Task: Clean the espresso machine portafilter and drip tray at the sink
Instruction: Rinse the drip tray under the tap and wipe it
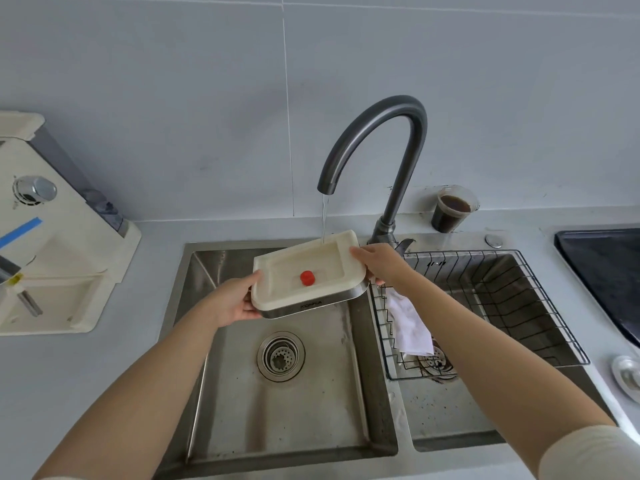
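Note:
I hold the cream drip tray (pixel 332 252), with its steel front and a red float (pixel 307 278) in its middle, tilted over the left sink basin (pixel 242 393). My left hand (pixel 233 301) grips its left end and my right hand (pixel 379 263) grips its right end. A thin stream of water (pixel 324 220) runs from the dark curved faucet (pixel 384 133) into the tray's far corner. The cream espresso machine (pixel 52 244) stands on the counter at the left. No portafilter is clearly visible.
A wire rack (pixel 512 306) sits in the right basin with a white cloth (pixel 410 327) draped inside. A plastic cup of dark coffee (pixel 452 211) stands behind the sink. A black cooktop (pixel 609 271) lies at the right edge. The left basin's drain strainer (pixel 280 356) is uncovered.

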The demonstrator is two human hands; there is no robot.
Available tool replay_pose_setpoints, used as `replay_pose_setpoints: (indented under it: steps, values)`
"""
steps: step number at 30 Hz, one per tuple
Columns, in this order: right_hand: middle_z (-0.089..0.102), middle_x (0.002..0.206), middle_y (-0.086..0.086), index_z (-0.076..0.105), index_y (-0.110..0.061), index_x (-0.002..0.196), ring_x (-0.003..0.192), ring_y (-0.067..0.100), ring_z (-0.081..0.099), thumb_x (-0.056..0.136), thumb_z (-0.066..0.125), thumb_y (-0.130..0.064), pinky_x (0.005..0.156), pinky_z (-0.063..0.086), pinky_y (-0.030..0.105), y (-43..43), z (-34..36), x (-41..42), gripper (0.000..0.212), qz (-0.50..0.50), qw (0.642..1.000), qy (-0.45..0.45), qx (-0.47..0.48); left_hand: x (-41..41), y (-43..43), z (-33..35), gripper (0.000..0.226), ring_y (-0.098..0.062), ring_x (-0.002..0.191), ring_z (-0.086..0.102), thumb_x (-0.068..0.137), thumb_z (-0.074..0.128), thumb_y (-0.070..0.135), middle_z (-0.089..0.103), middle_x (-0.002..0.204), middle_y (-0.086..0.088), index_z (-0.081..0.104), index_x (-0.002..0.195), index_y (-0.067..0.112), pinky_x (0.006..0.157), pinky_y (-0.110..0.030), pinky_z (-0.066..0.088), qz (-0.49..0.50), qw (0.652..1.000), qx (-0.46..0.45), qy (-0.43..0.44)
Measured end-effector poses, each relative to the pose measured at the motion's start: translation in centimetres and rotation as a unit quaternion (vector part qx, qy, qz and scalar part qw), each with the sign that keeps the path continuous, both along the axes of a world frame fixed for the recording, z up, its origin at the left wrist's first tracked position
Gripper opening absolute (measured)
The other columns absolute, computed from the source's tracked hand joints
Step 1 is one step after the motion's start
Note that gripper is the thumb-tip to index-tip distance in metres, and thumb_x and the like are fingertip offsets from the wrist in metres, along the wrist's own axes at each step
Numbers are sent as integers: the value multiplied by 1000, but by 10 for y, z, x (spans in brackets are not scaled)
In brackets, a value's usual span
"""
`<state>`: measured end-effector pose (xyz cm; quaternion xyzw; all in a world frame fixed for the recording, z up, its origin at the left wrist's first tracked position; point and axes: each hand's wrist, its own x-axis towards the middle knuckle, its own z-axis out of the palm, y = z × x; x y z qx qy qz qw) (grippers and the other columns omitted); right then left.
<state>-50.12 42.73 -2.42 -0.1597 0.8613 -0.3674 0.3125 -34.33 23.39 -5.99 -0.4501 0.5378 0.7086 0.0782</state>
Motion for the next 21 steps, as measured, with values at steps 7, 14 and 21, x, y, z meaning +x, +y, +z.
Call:
replay_pose_setpoints:
  steps: [7, 14, 21]
  values:
    - [51, 66, 6, 58, 2, 115, 53, 10, 42, 93, 50, -29, 48, 35, 15, 22, 8, -11, 39, -16, 996, 73, -53, -22, 20, -2, 39, -29, 104, 58, 96, 47, 29, 62, 108, -13, 48, 126, 3, 92, -44, 46, -7, 999, 15, 51]
    - [58, 102, 5, 41, -17, 139, 73, 5, 52, 93, 53, -19, 54, 45, 4, 33, 12, -17, 48, -23, 988, 69, -137, -38, 18, 7, 36, -29, 104, 56, 96, 48, 20, 57, 119, -12, 45, 128, 4, 95, -45, 44, 33, 988, -36, 144]
    - [56, 108, 8, 39, -15, 140, 98, 23, 56, 94, 48, -8, 66, 55, 14, 30, 5, -20, 47, -57, 977, 17, -206, -42, 6, 25, 40, -29, 107, 56, 89, 57, 10, 59, 111, -7, 45, 127, 5, 91, -43, 47, 41, 976, -97, 189]
